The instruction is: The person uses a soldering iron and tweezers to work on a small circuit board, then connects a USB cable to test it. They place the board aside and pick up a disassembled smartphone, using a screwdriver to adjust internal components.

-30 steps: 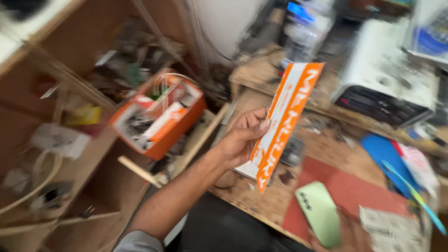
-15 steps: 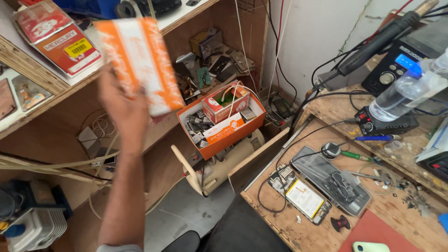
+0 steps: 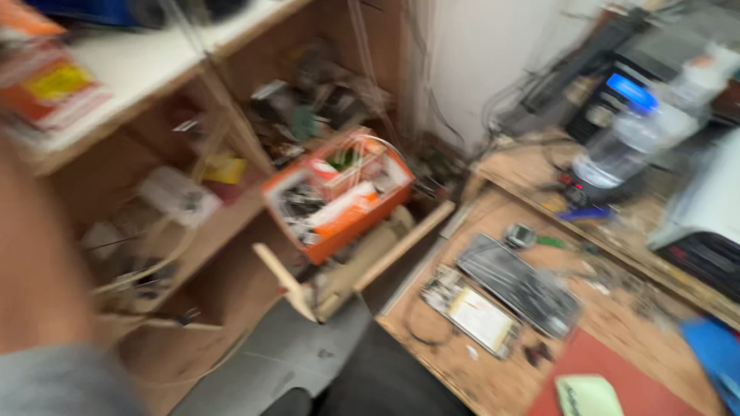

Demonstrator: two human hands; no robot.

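The picture is motion-blurred. My left forearm (image 3: 35, 254), with a grey sleeve at its base, rises along the left edge, and its hand is cut off by the frame. The orange-and-white package it held is not visible. Closest to the arm is the white-topped wooden shelf (image 3: 154, 73), with a red box with a yellow label (image 3: 46, 85) on it. My right hand is out of view. An open orange box (image 3: 339, 192) full of small parts sits on the lower shelf, at centre.
The wooden workbench (image 3: 617, 308) at right carries an opened device with a pale panel (image 3: 474, 312), a dark flat unit (image 3: 520, 285), a clear bottle (image 3: 624, 146), a red mat (image 3: 609, 370) and a pale green phone (image 3: 590, 397). Cables hang by the white wall.
My left arm has gone up and left, taking the hand and the orange-and-white package out of the picture. The camera swung slightly right and blurred.
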